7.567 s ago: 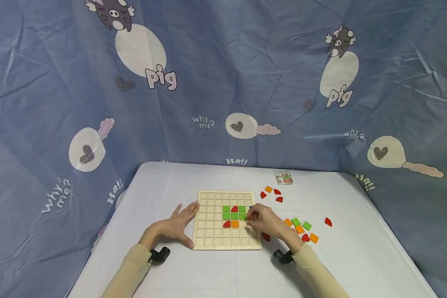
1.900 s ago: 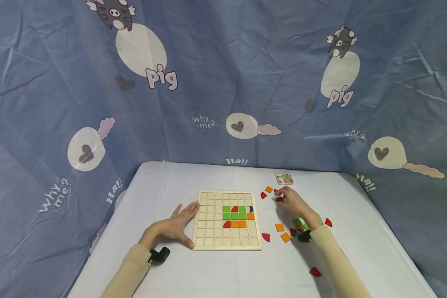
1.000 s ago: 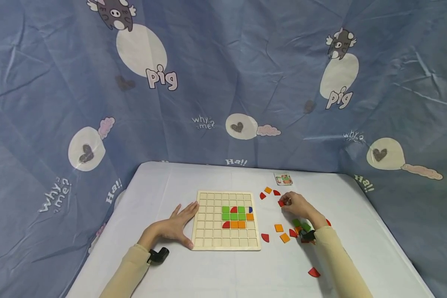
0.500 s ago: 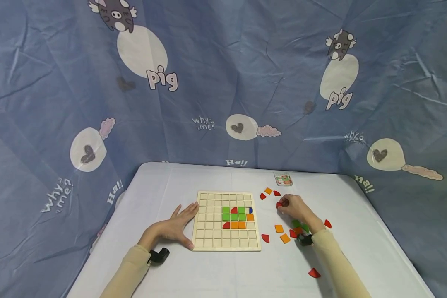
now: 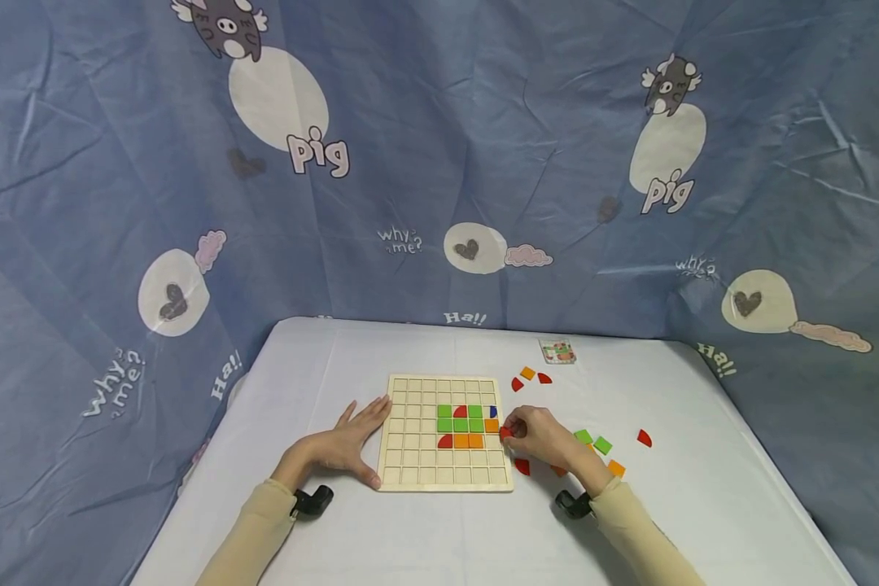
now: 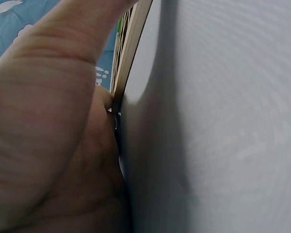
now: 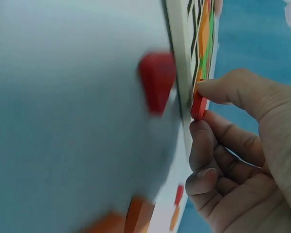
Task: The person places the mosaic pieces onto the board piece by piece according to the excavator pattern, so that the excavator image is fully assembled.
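Eleven pieces point(image 5: 461, 426) sit on the board point(image 5: 447, 488), loose pieces point(image 5: 583, 437) lie beside it, many squares point(image 5: 413, 458) are bare; the right hand point(image 5: 540, 435) pinches a red piece point(image 5: 506, 433) at the board's right edge, the left hand point(image 5: 344, 449) spreads wide

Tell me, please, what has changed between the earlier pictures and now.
The right hand took a red piece from the table and brought it left and nearer, to the right edge of the board. The board gained an orange square. The left hand stayed at the board's left edge.
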A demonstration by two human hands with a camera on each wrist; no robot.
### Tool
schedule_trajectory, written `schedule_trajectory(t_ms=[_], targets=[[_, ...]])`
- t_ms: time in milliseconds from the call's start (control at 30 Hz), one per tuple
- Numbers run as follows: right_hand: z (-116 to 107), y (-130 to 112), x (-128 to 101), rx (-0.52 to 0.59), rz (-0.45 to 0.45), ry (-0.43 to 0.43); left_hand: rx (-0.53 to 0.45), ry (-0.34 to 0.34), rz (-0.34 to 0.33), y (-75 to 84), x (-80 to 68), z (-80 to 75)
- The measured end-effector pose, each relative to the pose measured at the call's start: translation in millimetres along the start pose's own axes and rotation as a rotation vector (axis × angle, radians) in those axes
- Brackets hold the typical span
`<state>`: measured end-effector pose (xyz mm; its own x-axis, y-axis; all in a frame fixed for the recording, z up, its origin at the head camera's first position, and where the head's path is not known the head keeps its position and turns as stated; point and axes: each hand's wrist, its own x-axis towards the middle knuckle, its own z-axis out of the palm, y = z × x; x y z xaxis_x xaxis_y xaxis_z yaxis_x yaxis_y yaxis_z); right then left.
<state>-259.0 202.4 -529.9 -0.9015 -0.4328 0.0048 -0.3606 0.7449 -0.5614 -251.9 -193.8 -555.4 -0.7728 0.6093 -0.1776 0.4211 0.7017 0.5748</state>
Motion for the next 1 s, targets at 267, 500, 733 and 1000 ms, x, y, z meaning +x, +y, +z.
schedule_trajectory(t_ms=[267,500,733,1000], targets=[[11,-19,1,-0.007,-0.029,-0.068,0.018,-0.001,-0.003,0.2,0.7,0.5],[8,-25,4,-0.026,-0.024,-0.096,0.02,-0.002,-0.007,0.6,0.3,0.2],[7,-26,8,-0.005,-0.028,-0.107,0.02,0.005,-0.01,0.7,2.2,-1.7],[9,-26,6,-0.02,-0.029,-0.094,0.001,0.01,-0.001,1.3,0.5,0.6]])
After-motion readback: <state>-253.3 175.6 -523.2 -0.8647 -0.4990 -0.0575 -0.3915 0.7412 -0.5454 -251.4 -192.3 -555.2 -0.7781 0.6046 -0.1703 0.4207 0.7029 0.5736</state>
